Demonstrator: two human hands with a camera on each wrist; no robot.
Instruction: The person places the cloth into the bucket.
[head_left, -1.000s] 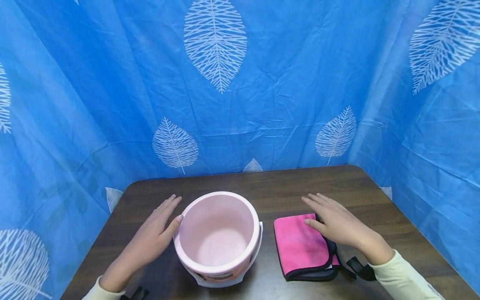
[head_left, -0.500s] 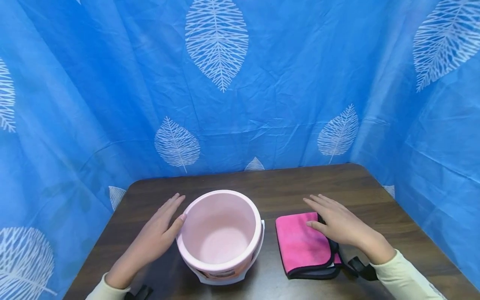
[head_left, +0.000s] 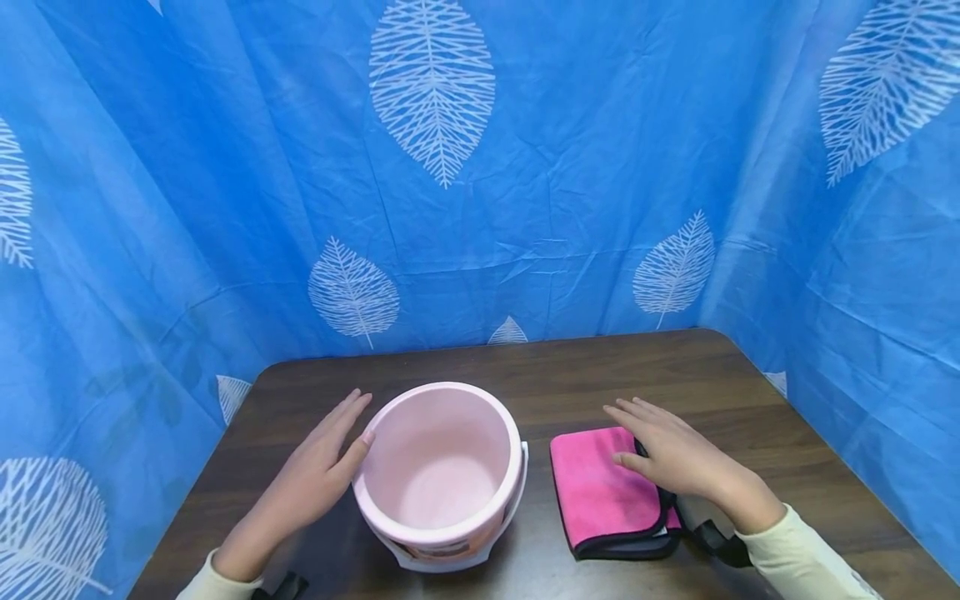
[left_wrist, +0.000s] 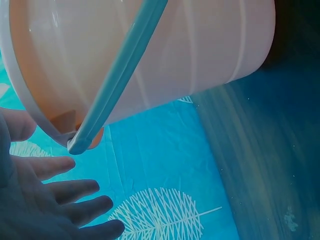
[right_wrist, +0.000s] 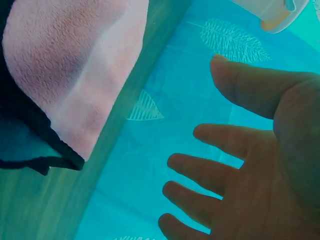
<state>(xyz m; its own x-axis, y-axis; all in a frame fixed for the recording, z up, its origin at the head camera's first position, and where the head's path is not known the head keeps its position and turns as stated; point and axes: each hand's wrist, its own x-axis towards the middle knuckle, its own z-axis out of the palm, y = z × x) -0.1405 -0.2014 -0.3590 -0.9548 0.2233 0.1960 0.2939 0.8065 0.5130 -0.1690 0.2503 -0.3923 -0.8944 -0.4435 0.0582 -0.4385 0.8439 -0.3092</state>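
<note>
A pale pink bucket (head_left: 438, 533) with a white handle (head_left: 517, 492) stands upright on the table, its inside bare. At its left side is my left hand (head_left: 311, 475), fingers straight, the thumb by the rim; whether it touches cannot be told. In the left wrist view the handle (left_wrist: 120, 75) hangs down along the bucket's side (left_wrist: 215, 45). To the right lies a folded bright pink cloth (head_left: 603, 492) with black edging. Over its right edge my right hand (head_left: 675, 450) hovers with fingers extended, holding nothing; the right wrist view shows the cloth (right_wrist: 75, 65) apart from the fingers.
The dark wooden table (head_left: 555, 375) has rounded back corners. A blue curtain (head_left: 525, 208) with white leaf prints hangs behind and on both sides of it. A black strap (head_left: 720, 542) is near the right wrist, another dark strap (head_left: 281, 587) near the left.
The right hand has shifted very slightly downward over the cloth. The left hand, bucket and cloth stay in place, apart from a small sway of the head view.
</note>
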